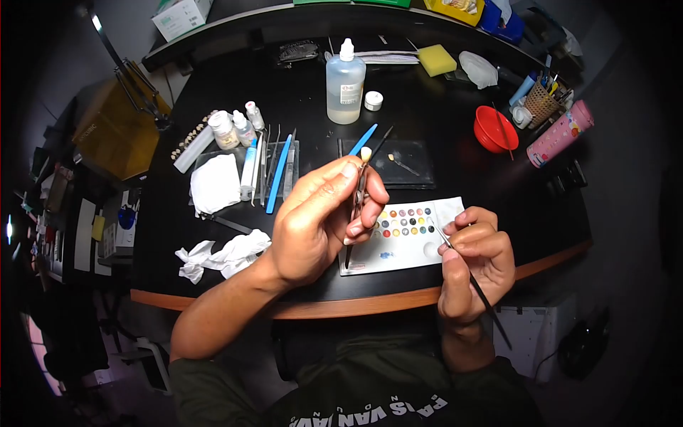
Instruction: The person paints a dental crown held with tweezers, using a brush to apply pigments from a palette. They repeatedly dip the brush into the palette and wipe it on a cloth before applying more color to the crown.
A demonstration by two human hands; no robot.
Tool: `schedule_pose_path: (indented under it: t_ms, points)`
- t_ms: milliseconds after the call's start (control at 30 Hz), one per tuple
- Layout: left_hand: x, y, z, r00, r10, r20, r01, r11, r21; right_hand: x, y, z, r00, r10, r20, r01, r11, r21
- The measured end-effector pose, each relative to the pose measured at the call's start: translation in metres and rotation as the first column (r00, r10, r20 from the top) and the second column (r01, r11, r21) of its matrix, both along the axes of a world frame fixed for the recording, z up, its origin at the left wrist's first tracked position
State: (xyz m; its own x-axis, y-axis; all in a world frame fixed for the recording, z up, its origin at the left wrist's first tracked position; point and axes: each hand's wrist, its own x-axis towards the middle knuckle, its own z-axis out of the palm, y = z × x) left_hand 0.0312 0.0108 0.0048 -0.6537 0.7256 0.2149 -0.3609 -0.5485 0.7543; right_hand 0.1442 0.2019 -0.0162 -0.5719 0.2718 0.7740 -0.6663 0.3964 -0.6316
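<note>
My left hand (313,213) is raised over the desk, fingers closed round a slim dark metal holder (358,191). A small cream tooth crown (366,153) sits at the holder's upper end, just above my thumb and index finger. My right hand (480,260) pinches a thin paintbrush (487,309) with a dark handle. Its pale tip points up and left, over the right side of a white palette (405,262). Rows of small coloured paint dots fill the palette's upper part, with a blue smear below them. My left fingers hide its left edge.
Behind my hands lies a dark slab (413,160). A clear bottle (346,85) stands farther back. To the right are a red bowl (494,132) and a pink tumbler (562,135). Crumpled tissue (235,252), small bottles (224,129) and a blue-handled tool (279,174) lie left.
</note>
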Motion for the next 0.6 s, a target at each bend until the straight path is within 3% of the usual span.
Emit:
schedule_pose_path:
  t_ms: [167, 300, 500, 600]
  points:
    - [0.003, 0.001, 0.003, 1.0, -0.013, 0.001, 0.013, 1.0, -0.026, -0.031, -0.041, 0.024, 0.981, 0.079, -0.179, -0.072, 0.996, 0.049]
    - [0.008, 0.002, 0.003, 1.0, -0.001, -0.03, 0.0, 1.0, -0.023, -0.044, -0.045, 0.021, 0.967, 0.034, -0.253, 0.003, 0.99, 0.142]
    - [0.006, -0.001, -0.005, 0.998, -0.021, -0.066, 0.019, 1.0, -0.024, -0.039, -0.046, 0.024, 0.962, -0.028, -0.271, 0.097, 0.964, 0.247]
    - [0.008, 0.001, -0.005, 0.997, 0.007, -0.08, -0.011, 0.999, -0.049, -0.041, -0.047, 0.018, 0.955, -0.023, -0.295, 0.089, 0.973, 0.214]
